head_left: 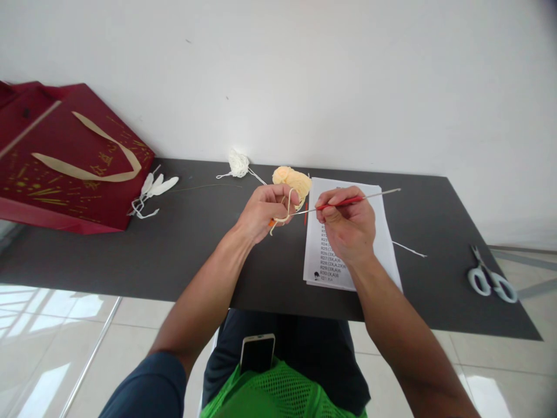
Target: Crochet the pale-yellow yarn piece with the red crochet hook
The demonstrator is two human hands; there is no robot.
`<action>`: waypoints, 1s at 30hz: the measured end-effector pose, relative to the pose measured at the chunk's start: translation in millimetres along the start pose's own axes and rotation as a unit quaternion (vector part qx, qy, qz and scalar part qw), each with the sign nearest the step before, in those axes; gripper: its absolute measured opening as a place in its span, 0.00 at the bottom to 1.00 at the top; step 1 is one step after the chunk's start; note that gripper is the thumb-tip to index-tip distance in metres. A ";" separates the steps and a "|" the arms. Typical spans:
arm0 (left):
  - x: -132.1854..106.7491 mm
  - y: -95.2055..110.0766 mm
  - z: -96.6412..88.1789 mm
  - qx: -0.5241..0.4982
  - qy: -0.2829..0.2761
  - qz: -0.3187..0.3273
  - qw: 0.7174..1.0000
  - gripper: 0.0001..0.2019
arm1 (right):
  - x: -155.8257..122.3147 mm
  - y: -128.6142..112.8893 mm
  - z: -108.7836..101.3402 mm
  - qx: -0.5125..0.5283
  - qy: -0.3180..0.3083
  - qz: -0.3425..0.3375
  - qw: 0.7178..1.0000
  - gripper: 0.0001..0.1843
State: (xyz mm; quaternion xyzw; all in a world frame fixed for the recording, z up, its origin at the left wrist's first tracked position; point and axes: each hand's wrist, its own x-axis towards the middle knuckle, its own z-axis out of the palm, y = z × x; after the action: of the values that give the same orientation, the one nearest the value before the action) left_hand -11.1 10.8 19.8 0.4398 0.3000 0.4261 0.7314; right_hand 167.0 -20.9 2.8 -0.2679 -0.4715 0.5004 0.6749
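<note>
My right hand (348,223) is closed around the red grip of a crochet hook (346,201); one thin metal end points up to the right, the other reaches toward my left hand. My left hand (272,212) is closed on pale yellow yarn (289,203), which loops over the fingers with a short tail hanging down. Something small and orange (272,222) shows at those fingers, mostly hidden. The hook's left tip lies close to the yarn, and I cannot tell whether it passes through the loop. Just behind my left hand sits a pale yellow yarn ball (292,179).
Printed sheets (322,255) lie under my right hand on the dark table (195,249). Scissors (491,278) rest at the right end. A white yarn ball (238,164) is by the wall. White crocheted pieces (159,186) lie beside a red gift bag (78,168). A phone (257,352) is on my lap.
</note>
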 end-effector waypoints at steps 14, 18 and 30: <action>4.0 -10.3 5.6 0.059 0.104 0.195 0.973 0.14 | 4.0 -2.0 8.5 0.008 0.093 0.015 0.996 0.10; 4.4 -10.2 6.2 0.069 0.126 0.186 0.972 0.18 | 2.3 0.4 7.7 -0.015 0.098 0.006 0.995 0.09; 2.9 -5.2 2.4 0.061 0.102 0.112 0.987 0.18 | 1.8 3.8 -1.6 -0.051 0.048 -0.032 0.997 0.12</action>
State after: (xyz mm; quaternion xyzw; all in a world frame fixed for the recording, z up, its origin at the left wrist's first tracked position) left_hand -5.9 11.1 15.9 0.4689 0.3474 0.5283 0.6167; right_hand 167.0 -17.7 -0.3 -0.3107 -0.4720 0.4398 0.6981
